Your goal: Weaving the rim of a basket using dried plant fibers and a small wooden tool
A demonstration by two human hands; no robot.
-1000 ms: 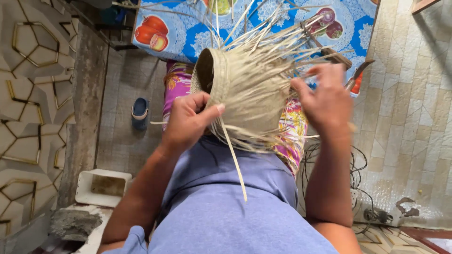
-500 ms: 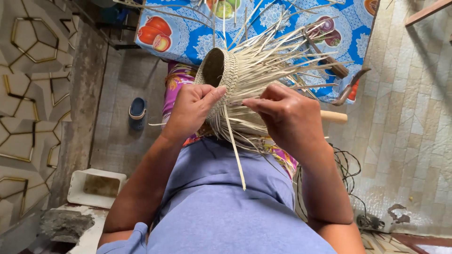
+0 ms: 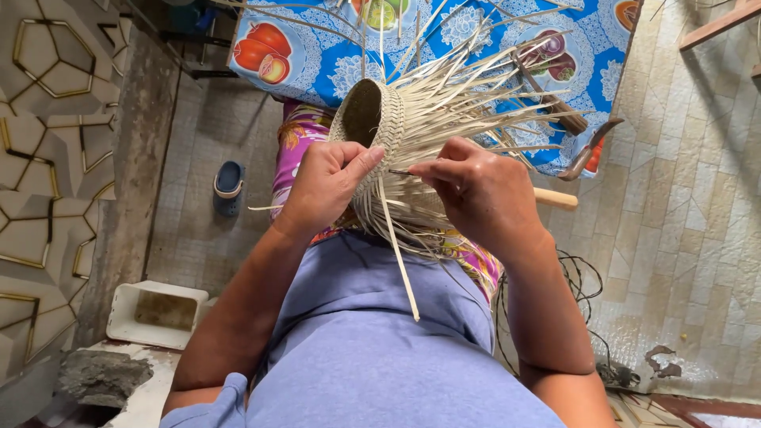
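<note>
The right hand (image 3: pixel 483 194) covers part of the woven basket (image 3: pixel 388 131), whose mouth faces upper left, long axis running toward its loose strips on the right. Left hand (image 3: pixel 325 186) fingers grip the basket's wall; right fingers pinch a thin dark needle-like tool (image 3: pixel 400 172), mostly hidden.

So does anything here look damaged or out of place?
Floor covering at lower right is torn and peeling beside loose black cables. One blue sandal lies alone on the tiles. The half-woven basket looks intact, its strips merely unfinished.

A fruit-patterned blue tablecloth (image 3: pixel 333 67) covers the table, a curved-blade knife (image 3: pixel 583 154) lying on it.
</note>
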